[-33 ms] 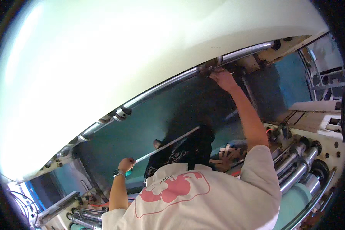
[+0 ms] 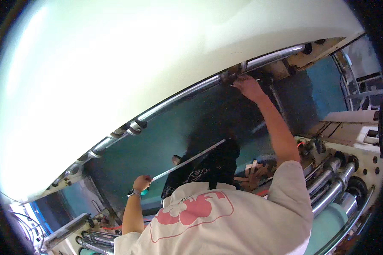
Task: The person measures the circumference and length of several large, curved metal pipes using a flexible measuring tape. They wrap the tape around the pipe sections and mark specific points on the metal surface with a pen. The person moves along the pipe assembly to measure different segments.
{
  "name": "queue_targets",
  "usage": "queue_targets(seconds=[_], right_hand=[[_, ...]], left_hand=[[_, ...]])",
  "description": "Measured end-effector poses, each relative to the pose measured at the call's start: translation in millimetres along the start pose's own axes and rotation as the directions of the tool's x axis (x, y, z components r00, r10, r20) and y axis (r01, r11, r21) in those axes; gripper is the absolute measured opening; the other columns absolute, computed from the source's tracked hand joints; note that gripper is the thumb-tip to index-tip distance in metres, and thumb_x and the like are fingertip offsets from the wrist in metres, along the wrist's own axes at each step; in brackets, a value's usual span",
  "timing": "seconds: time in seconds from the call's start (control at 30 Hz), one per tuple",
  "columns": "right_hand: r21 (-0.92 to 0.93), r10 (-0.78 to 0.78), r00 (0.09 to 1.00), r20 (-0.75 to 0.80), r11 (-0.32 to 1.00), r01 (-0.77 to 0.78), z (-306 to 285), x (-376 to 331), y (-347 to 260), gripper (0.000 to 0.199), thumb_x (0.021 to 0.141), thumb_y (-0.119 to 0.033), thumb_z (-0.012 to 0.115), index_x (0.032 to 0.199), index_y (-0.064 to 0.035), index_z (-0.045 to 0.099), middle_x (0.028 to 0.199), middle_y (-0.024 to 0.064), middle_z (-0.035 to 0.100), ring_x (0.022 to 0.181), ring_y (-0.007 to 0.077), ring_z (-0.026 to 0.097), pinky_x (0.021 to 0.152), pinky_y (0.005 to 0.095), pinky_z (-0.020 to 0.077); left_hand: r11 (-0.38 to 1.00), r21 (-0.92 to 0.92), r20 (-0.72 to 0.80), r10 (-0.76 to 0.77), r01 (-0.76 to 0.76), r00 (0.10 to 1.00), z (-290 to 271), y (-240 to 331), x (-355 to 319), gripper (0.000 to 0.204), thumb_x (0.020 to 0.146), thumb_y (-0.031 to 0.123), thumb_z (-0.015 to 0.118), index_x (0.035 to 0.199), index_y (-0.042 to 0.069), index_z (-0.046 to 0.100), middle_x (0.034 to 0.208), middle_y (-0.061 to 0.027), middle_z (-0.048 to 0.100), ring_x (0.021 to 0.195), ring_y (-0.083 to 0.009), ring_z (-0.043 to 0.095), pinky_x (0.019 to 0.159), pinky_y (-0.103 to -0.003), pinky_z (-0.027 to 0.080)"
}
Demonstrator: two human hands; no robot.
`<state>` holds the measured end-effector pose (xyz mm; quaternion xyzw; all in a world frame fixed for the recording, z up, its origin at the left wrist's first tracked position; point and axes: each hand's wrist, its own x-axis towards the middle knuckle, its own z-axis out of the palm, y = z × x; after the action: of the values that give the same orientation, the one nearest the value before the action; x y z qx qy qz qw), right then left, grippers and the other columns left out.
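own hands: I can't see my hands anywhere in the head view, so I cannot tell their state.
landmark: long chrome bar (image 2: 191, 91) running slantwise under the big cream cover (image 2: 136, 55).
co-worker: person in a white shirt with pink print (image 2: 217, 216), back to me, below the chrome bar, both arms raised toward it.
raised hand (image 2: 247, 86): co-worker's, right at the chrome bar, fingers curled against a dark fitting (image 2: 234, 75) on it; I can't tell the exact grip, it's in shadow.
lower hand (image 2: 141, 183): co-worker's, well below the chrome bar, closed in a fist around one end of the measuring tape; watch (image 2: 134, 193) on that wrist.
measuring tape (image 2: 187, 160): thin pale strip, pulled out straight, slanting up from the lower hand toward the chrome bar and stopping short of it; far end near the co-worker's dark hair.
teal panel (image 2: 157, 148): just below the chrome bar, behind the tape.
steel rollers (image 2: 332, 178): stacked well below the chrome bar's upper end, beside the co-worker's shoulder.
wooden pieces (image 2: 253, 172): small pile beneath the raised arm, well below the chrome bar.
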<state>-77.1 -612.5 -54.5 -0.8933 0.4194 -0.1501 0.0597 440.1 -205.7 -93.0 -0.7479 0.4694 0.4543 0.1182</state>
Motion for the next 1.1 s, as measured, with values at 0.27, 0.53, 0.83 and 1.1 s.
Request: queue_targets(seconds=[0.27, 0.53, 0.83, 1.1], right_hand=[[-0.028, -0.054, 0.998, -0.016, 0.998, 0.054, -1.6, 8.9, 9.2, 0.012, 0.079, -0.020, 0.055, 0.078, -0.0088, 0.056, 0.086, 0.0113, 0.056, 0.090, 0.0304, 0.053, 0.081, 0.0422, 0.0432], [-0.062, 0.082, 0.993, 0.082, 0.995, -0.077, -2.4, 18.2, 12.5, 0.030, 0.074, -0.034, 0.059, 0.094, -0.0110, 0.061, 0.100, 0.0128, 0.058, 0.101, 0.0295, 0.051, 0.090, 0.0439, 0.0377], [-0.286, 0.119, 0.992, -0.046, 0.950, -0.127, -10.7, 24.6, 25.5, 0.077, 0.059, -0.053, 0.065, 0.120, -0.0095, 0.046, 0.123, 0.0103, 0.046, 0.118, 0.0271, 0.038, 0.095, 0.0466, 0.0281], [-0.192, 0.177, 0.983, 0.052, 0.967, -0.164, -4.1, 30.2, 25.8, 0.057, 0.060, -0.048, 0.064, 0.105, -0.0124, 0.060, 0.112, 0.0098, 0.054, 0.114, 0.0283, 0.041, 0.099, 0.0470, 0.0241]], left_hand=[[0.979, 0.152, 0.093, 0.125, -0.139, 0.988, -9.6, 13.3, 19.4, 0.020, 0.078, 0.024, 0.053, 0.083, 0.009, 0.064, 0.068, -0.0069, 0.063, 0.062, -0.0211, 0.062, 0.059, -0.032, 0.046], [0.950, 0.184, 0.182, 0.221, -0.254, 0.958, -15.1, 28.0, 15.5, 0.019, 0.077, 0.022, 0.052, 0.077, 0.005, 0.060, 0.071, -0.0074, 0.062, 0.061, -0.0185, 0.060, 0.057, -0.033, 0.046], [0.990, -0.124, 0.397, -0.014, 0.070, 0.918, -11.1, 7.3, 54.7, 0.020, 0.078, 0.014, 0.048, 0.092, 0.007, 0.061, 0.075, -0.0060, 0.061, 0.065, -0.0169, 0.057, 0.059, -0.030, 0.045], [0.999, 0.032, 0.451, -0.004, -0.012, 0.892, -26.8, 42.7, 96.6, 0.023, 0.083, 0.018, 0.046, 0.098, 0.008, 0.060, 0.081, -0.0058, 0.062, 0.069, -0.0173, 0.058, 0.063, -0.030, 0.045]])
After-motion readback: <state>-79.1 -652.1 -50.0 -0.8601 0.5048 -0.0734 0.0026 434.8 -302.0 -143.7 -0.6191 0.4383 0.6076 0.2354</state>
